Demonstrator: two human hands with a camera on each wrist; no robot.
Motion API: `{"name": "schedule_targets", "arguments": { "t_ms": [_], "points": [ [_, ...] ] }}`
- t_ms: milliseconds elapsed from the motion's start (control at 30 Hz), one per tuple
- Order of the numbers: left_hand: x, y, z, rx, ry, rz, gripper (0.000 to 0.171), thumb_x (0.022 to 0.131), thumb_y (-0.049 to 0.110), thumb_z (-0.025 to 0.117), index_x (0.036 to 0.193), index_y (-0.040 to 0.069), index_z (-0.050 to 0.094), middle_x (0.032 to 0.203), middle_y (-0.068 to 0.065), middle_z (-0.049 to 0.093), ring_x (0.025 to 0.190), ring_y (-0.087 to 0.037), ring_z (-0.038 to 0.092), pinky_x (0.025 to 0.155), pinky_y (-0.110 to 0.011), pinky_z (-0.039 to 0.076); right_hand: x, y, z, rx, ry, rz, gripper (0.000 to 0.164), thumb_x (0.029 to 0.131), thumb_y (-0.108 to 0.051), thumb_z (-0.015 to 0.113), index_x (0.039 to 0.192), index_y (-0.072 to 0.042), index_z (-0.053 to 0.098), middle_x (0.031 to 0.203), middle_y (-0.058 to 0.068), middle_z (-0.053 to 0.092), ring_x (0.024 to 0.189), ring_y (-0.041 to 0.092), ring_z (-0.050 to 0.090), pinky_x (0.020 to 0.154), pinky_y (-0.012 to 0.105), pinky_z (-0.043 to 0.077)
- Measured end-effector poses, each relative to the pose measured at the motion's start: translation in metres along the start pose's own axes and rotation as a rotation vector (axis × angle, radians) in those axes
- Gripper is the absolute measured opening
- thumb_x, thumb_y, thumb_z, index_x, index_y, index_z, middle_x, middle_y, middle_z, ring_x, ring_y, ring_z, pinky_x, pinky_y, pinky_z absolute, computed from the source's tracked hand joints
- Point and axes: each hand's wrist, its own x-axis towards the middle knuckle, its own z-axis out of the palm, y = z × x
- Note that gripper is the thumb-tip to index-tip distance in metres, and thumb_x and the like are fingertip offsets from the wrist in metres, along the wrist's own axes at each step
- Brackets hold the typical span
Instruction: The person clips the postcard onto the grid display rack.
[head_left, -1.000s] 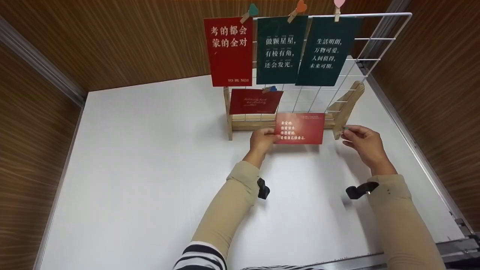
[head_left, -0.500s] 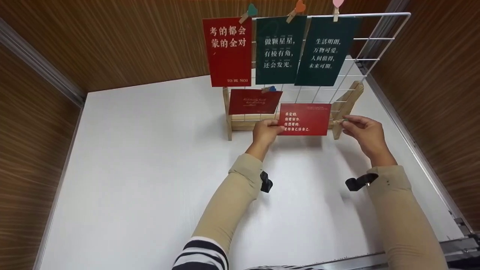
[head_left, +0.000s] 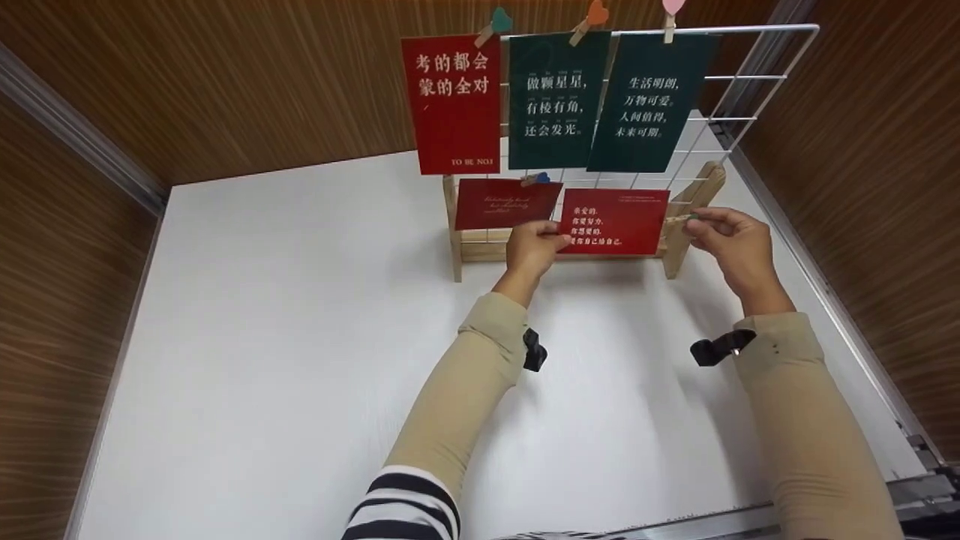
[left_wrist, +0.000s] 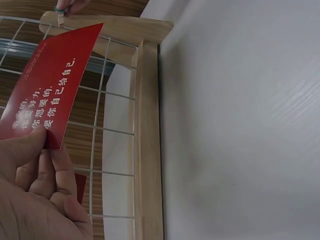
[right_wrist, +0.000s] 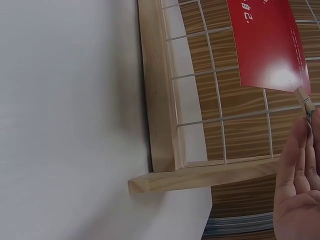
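My left hand [head_left: 531, 251] pinches the lower left corner of a red card [head_left: 622, 217] with white lettering, thumb in front. The card is in front of the lower part of a white wire grid rack [head_left: 771, 76]; whether it touches the wires I cannot tell. To its right, my right hand [head_left: 739, 247] pinches a small wooden clothespin [head_left: 677, 219] with a green end. In the right wrist view the clothespin [right_wrist: 304, 100] points at the card's corner; contact is unclear. The left wrist view shows the thumb over the card [left_wrist: 52, 75].
A tall red card [head_left: 459, 131] and two dark green cards [head_left: 559, 150] hang along the rack's top under heart-topped clothespins. A smaller red card [head_left: 504, 204] hangs below by a blue-topped clothespin [head_left: 538, 178]. Wooden feet [head_left: 677, 255] support the rack on the white table [head_left: 300, 315].
Both hands have moved up toward the rack. The red card has risen and shifted slightly right, and the clothespin has risen beside it.
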Motion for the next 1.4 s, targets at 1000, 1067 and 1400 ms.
{"name": "schedule_targets", "arguments": {
  "t_ms": [1000, 1067, 1400],
  "points": [
    [0.009, 0.018, 0.012, 0.039, 0.030, 0.060, 0.022, 0.083, 0.012, 0.075, 0.103, 0.005, 0.073, 0.093, -0.004, 0.069, 0.083, -0.012, 0.061, 0.069, -0.020, 0.047, 0.022, -0.045, 0.033, -0.071, 0.051, -0.070, 0.039, 0.082, -0.028, 0.073, 0.115, -0.009, 0.070, 0.109, 0.005, 0.066, 0.099, 0.016, 0.056, 0.087, 0.023, 0.048],
    [0.009, 0.019, 0.013, 0.044, 0.031, 0.062, 0.021, 0.083, 0.012, 0.075, 0.102, 0.005, 0.073, 0.093, -0.004, 0.069, 0.083, -0.012, 0.061, 0.070, -0.020, 0.047, 0.024, -0.047, 0.036, -0.079, 0.060, -0.066, 0.038, 0.081, -0.029, 0.073, 0.114, -0.010, 0.070, 0.108, 0.005, 0.067, 0.097, 0.016, 0.058, 0.087, 0.022, 0.048],
    [0.011, 0.020, 0.016, 0.093, 0.020, 0.050, 0.022, 0.085, 0.016, 0.073, 0.106, 0.010, 0.073, 0.098, -0.001, 0.069, 0.091, -0.012, 0.060, 0.075, -0.021, 0.048, 0.031, -0.052, 0.040, -0.095, 0.124, -0.044, 0.035, 0.082, -0.028, 0.072, 0.113, -0.010, 0.071, 0.106, 0.003, 0.068, 0.094, 0.015, 0.059, 0.085, 0.022, 0.049]
  ]
}}
